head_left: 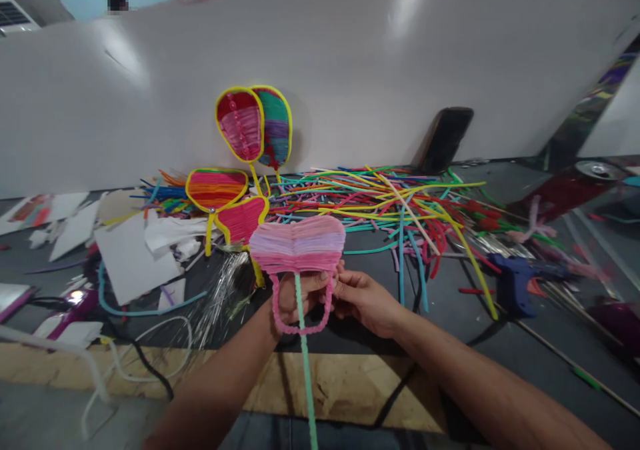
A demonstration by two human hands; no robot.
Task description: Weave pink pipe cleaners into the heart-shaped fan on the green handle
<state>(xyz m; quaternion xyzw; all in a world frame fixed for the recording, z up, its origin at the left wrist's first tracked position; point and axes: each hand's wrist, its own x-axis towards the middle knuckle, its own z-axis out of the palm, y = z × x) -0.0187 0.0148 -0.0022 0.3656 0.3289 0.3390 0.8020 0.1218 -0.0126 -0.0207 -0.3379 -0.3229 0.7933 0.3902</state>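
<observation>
A pipe-cleaner fan is held up before me over the table's front edge. Pink and lilac rows fill its upper part, while the lower part is an open pink loop. A mint-green stem runs down from the filled part, past the loop. My left hand is closed on the fan from behind, its fingers partly hidden by the loop and stem. At the loop's right side, the fingertips of my right hand pinch the pink edge.
Loose pipe cleaners cover the table's back. Finished fans stand behind mine. A phone leans on the white panel. A blue glue gun and a can lie right; paper sheets and cables left.
</observation>
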